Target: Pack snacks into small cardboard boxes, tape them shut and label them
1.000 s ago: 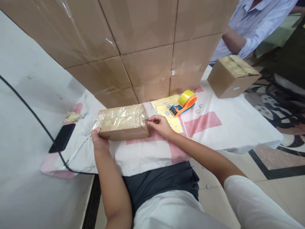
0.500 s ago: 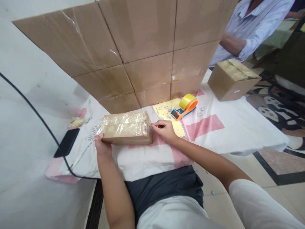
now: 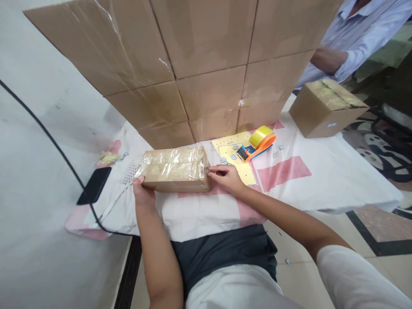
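A long cardboard box, its top covered in shiny clear tape, lies on the cloth-covered table in front of me. At its left end, my left hand grips the near corner, thumb on the upper edge and the other fingers hidden. My right hand is at the box's right end, thumb and forefinger pinched together against that face. Whatever lies between those fingertips is too small to make out. Beyond the right hand, an orange tape dispenser with a yellowish roll rests on a yellow printed sheet.
Stacked cardboard boxes form a wall behind. Another taped box stands at the right, near a person in a light shirt. A black phone lies at left, and a black cable hangs across the left side.
The view has shifted slightly, so things sit a little further right. Both hands keep their places on the box, the right still pinching at its end.
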Demonstrator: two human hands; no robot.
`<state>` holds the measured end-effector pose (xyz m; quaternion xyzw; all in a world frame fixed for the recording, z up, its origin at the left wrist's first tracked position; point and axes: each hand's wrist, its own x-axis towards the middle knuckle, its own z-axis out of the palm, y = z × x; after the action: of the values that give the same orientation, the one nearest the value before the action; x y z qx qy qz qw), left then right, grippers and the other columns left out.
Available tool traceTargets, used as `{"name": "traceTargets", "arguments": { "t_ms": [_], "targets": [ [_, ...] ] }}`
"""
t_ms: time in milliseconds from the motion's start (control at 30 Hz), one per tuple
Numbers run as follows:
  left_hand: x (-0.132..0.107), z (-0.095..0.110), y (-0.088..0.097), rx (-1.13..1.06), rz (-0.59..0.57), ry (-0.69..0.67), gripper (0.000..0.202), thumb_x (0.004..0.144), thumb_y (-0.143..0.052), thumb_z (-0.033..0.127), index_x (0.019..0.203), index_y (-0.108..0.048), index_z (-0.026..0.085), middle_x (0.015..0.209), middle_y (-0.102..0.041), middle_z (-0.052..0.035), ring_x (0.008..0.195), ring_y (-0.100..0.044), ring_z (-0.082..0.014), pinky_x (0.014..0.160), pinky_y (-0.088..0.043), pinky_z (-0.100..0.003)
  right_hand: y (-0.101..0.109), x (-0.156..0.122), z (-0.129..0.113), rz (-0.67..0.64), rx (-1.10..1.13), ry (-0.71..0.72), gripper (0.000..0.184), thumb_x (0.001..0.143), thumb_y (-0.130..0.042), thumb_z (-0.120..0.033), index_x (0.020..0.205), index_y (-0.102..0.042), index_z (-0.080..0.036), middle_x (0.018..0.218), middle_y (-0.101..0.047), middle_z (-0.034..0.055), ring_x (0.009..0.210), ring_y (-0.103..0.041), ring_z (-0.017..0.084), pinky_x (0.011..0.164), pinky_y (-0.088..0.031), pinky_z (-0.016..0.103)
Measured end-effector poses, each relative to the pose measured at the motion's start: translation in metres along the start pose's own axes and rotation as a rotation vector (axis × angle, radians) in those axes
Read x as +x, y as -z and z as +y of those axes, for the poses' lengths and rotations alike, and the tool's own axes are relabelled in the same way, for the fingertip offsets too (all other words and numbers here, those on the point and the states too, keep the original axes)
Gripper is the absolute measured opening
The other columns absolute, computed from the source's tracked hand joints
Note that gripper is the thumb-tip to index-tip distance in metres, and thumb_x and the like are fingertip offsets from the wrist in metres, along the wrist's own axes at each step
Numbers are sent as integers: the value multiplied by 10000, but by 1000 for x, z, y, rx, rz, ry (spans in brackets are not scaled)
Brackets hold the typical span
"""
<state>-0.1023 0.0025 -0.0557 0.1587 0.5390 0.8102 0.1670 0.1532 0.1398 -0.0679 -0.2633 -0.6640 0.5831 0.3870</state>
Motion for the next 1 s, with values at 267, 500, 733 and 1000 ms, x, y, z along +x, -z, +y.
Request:
{"name": "traceTargets", "arguments": {
  "t_ms": [267, 500, 733, 1000],
  "targets": [
    [4, -5, 1, -6, 44, 15, 441, 581, -661, 472, 924, -695, 197, 1042, -752, -75, 1068, -658, -259, 926, -539, -316, 1, 2, 5, -46, 130, -92, 287, 714, -861, -388, 930, -806, -207, 817, -790, 38, 745, -711, 174, 712, -563, 306],
    [7, -6, 2, -5, -30, 28, 450, 629, -697, 496, 981, -712, 216, 1022, -746, -62, 1067, -664, -272, 949, -530, -327, -2, 12, 12, -117, 288, -224, 409, 606, -917, -527, 777, -719, -212, 633, -726, -5, 581, -663, 158, 613, -542, 289],
    [4, -8, 2, -18, -71, 38, 410, 659, -704, 472, 994, -722, 235, 1033, -750, -46, 1116, -665, -289, 1015, -525, -370, -7, -12, -3, -39, -86, -12, 349, 854, -714, -545, 936, -838, -229, 849, -740, 68, 852, -703, 241, 827, -586, 415],
    [8, -18, 8, -19, -111, 49, 368, 723, -699, 476, 997, -713, 230, 1071, -742, -51, 1154, -662, -297, 1048, -509, -392, -44, -53, 18, 184, -52, 91, 515, 734, -800, -409, 1221, -776, -241, 1346, -598, 161, 1290, -602, 338, 1046, -542, 476]
  ]
}}
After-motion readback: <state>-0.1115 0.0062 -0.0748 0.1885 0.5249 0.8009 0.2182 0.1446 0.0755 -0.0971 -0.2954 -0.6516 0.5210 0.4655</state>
